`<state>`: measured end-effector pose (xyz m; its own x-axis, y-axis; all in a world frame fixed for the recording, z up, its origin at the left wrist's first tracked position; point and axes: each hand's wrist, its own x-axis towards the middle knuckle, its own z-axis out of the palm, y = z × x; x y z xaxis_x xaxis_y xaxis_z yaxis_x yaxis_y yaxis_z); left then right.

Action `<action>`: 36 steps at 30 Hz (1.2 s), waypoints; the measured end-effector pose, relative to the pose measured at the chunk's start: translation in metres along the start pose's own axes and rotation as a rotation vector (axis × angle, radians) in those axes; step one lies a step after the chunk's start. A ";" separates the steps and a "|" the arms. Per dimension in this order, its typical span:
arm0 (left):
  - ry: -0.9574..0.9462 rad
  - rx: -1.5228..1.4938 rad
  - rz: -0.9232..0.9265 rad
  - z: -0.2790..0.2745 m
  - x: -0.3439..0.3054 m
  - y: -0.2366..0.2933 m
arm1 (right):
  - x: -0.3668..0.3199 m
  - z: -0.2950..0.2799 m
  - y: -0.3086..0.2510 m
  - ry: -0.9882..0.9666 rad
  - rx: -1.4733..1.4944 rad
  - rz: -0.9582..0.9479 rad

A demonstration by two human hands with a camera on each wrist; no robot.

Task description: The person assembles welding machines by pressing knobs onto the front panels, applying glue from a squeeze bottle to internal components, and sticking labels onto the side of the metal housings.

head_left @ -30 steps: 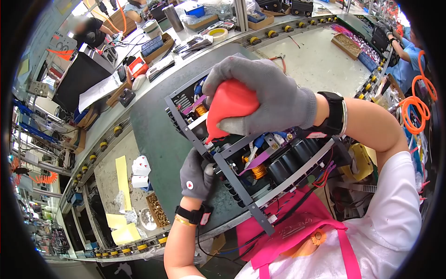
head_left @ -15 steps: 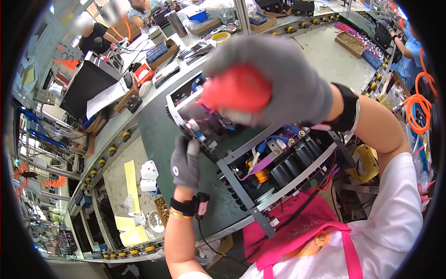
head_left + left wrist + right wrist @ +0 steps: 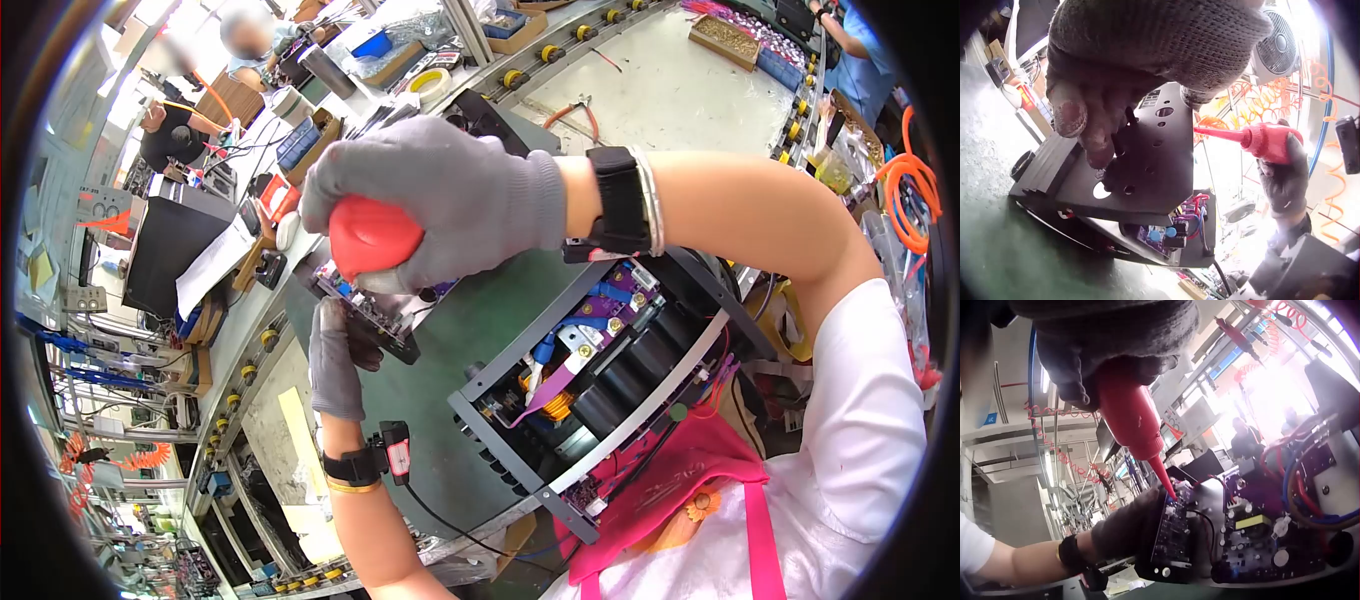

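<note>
My right hand (image 3: 440, 205) grips a red squeeze bottle (image 3: 372, 238), its fingers wrapped round the body. In the right wrist view the bottle's tapered nozzle (image 3: 1163, 478) points down, its tip right at a small circuit board (image 3: 1172, 528). That board stands along the inside of a black metal panel (image 3: 1147, 162). My left hand (image 3: 338, 365) holds the panel from outside, the fingertips on its face beside small black knobs and the thumb at its upper edge. Behind the board, a larger purple circuit board (image 3: 1260, 540) with red and blue wires lies in the same unit.
Nearer my body stands an open black-framed unit (image 3: 600, 380) with large black capacitors and a copper coil. Both units are on a dark green work surface (image 3: 450, 345). Rollers (image 3: 515, 78) edge the conveyor line. People work at benches beyond; a tape roll (image 3: 430, 85) lies at the back.
The unit with the panel has turned and shifted left, away from the black-framed unit. Both hands have moved left with it, the red bottle lifting off one spot and coming down at the circuit board.
</note>
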<state>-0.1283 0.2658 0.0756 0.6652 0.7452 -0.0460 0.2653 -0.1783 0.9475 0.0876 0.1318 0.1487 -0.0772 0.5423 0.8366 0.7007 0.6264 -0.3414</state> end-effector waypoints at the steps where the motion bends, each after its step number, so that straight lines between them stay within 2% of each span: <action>1: 0.000 -0.007 -0.007 0.000 0.000 0.000 | 0.000 0.003 0.003 0.004 0.005 -0.019; 17: -0.004 -0.031 -0.032 -0.001 0.002 -0.002 | -0.009 0.014 0.007 -0.014 0.023 -0.026; 23: 0.013 -0.069 -0.093 -0.002 0.008 -0.004 | -0.004 -0.015 -0.016 0.036 0.019 0.001; 36: 0.021 -0.014 -0.064 0.003 0.003 0.012 | -0.010 -0.014 -0.017 0.021 -0.043 -0.033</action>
<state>-0.1208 0.2636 0.0863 0.6322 0.7684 -0.0998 0.2969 -0.1213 0.9472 0.0868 0.1078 0.1525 -0.0861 0.5094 0.8562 0.7276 0.6192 -0.2952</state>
